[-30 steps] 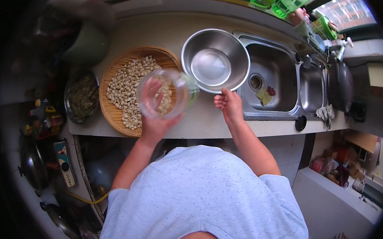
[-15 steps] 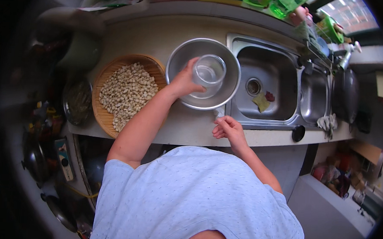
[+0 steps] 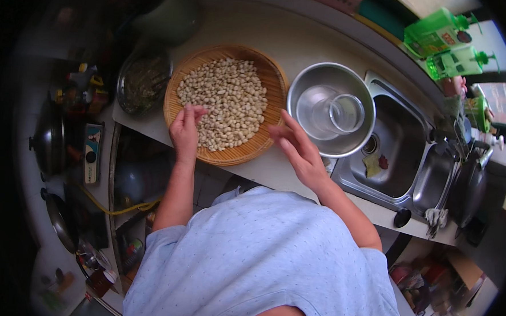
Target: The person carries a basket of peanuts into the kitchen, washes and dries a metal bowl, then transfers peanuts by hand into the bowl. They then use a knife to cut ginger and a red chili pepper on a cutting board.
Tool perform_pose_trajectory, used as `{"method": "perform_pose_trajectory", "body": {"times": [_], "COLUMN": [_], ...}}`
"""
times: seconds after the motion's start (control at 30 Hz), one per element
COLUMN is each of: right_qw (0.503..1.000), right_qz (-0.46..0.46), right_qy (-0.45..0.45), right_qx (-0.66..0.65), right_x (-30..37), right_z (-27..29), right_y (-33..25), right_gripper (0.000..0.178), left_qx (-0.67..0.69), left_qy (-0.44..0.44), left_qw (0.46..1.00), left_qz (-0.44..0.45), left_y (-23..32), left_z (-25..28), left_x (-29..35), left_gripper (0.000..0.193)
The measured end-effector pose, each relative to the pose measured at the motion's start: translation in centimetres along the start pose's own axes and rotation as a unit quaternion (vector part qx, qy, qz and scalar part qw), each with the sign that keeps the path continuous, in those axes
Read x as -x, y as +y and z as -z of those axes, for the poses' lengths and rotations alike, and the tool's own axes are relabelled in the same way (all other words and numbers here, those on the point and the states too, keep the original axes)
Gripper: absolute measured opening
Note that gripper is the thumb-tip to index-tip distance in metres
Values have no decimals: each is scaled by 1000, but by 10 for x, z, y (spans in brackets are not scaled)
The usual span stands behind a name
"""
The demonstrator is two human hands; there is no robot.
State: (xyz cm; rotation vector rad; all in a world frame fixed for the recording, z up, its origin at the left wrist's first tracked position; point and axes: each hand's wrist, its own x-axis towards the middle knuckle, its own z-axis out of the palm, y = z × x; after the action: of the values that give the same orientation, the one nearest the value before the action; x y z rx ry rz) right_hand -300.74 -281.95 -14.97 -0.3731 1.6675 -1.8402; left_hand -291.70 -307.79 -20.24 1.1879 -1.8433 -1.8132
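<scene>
Left hand (image 3: 185, 128) now at basket (image 3: 274, 82), grip unclear; right hand (image 3: 303, 154) outspread; jar (image 3: 345, 114) in bowl (image 3: 309, 85).

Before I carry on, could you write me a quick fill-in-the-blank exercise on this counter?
1. The jar is ____ the bowl, not beside it.
2. In this view, the basket is on the bowl's ____ side.
3. The ____ hand is the one nearer the jar.
4. Both pump bottles are coloured ____.

Missing words: inside; left; right; green.
</scene>
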Motion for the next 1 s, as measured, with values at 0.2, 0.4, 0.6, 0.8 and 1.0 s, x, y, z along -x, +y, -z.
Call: {"method": "perform_pose_trajectory", "body": {"times": [0.2, 0.4, 0.6, 0.8, 1.0], "right_qw": [999, 953, 947, 983, 981], "right_qz": [-31, 36, 132, 101, 16], "right_qy": [32, 171, 172, 155, 168], "right_qx": [31, 245, 238, -14, -95], "right_x": [-77, -126, -132, -134, -132], "right_z": [-53, -107, -165, -171, -153], "right_y": [54, 117, 126, 109, 74], "right_gripper": [42, 33, 24, 18, 16], "left_qx": [48, -292, -12, 342, 416], "left_qy": [35, 78, 57, 32, 16], "left_qw": [998, 925, 989, 933, 894], "left_qz": [-27, -231, -133, 107, 163], "left_y": [-46, -73, -74, -43, 12], "left_z": [45, 19, -11, -25, -43], "left_x": [-22, -39, -50, -41, -31], "left_gripper": [50, 33, 30, 31, 32]}}
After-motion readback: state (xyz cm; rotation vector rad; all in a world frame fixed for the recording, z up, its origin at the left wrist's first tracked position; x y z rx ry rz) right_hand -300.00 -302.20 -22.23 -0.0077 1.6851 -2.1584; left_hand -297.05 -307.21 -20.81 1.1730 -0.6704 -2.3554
